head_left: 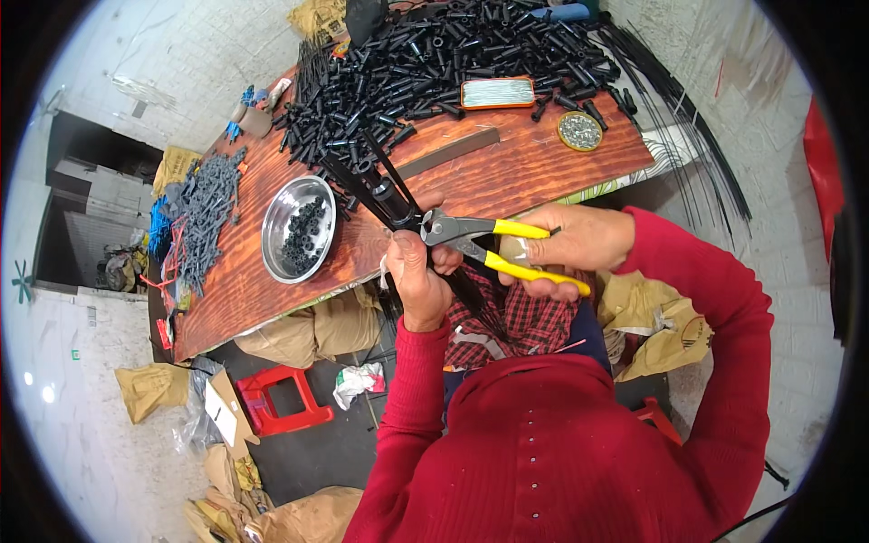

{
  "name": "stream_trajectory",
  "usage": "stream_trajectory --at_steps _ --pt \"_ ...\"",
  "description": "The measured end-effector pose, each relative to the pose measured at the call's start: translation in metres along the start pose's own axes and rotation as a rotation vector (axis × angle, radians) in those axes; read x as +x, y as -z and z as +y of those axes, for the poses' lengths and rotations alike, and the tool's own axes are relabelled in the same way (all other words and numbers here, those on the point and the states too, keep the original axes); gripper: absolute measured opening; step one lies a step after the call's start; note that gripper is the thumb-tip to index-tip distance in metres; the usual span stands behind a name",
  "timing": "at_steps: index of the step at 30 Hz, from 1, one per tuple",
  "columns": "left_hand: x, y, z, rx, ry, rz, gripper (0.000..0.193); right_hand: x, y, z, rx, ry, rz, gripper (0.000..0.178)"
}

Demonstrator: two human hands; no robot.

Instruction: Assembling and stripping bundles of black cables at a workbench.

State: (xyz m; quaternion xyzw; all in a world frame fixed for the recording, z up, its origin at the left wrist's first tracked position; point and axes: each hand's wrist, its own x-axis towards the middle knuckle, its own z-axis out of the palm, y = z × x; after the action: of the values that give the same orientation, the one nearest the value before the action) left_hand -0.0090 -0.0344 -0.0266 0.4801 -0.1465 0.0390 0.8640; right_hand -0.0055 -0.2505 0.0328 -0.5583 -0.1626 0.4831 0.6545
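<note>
My left hand [421, 281] is closed round a bundle of thin black rods [387, 195], which looks like a folded umbrella frame with a dark round collar. The rods rise over the table's front edge, and finer ends hang down toward my lap. In my right hand [575, 240] is a pair of end-cutting pliers [516, 246] with yellow handles, fingers wrapped round both grips. The pliers' metal head sits against the bundle beside my left thumb; whether its jaws bite on anything cannot be made out.
The reddish wooden table [507, 181] bears a heap of black tubular parts [434, 63], a grey heap [206, 208], a steel bowl [324, 258] of small black pieces, a flat bar [448, 151], a tray of pins [498, 92] and a round tin [579, 131]. A red stool [317, 414] stands below.
</note>
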Motion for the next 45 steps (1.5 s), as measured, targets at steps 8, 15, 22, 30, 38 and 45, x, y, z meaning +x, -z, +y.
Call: stream_trajectory --at_steps 8,15,22,30,38,45 --pt "0.004 0.009 -0.009 0.002 -0.057 -0.030 0.057 -0.002 -0.049 0.029 0.727 0.006 -0.198 0.043" --pt "0.004 0.009 -0.007 -0.123 0.007 -0.071 0.061 0.026 -0.050 0.068 0.767 0.181 -0.297 0.045" --pt "0.002 0.007 -0.005 -0.042 0.025 -0.068 0.061 0.023 -0.037 0.063 0.620 0.172 -0.214 0.047" --pt "0.003 0.003 -0.003 -0.013 -0.004 -0.093 0.055 0.006 -0.035 0.041 0.444 0.079 -0.024 0.035" --pt "0.002 0.000 -0.007 0.028 -0.018 -0.092 0.057 -0.001 -0.045 0.043 0.425 0.101 0.017 0.038" --pt "0.001 0.003 -0.001 -0.065 0.030 -0.050 0.059 0.002 -0.043 0.047 -0.066 0.224 0.375 0.026"
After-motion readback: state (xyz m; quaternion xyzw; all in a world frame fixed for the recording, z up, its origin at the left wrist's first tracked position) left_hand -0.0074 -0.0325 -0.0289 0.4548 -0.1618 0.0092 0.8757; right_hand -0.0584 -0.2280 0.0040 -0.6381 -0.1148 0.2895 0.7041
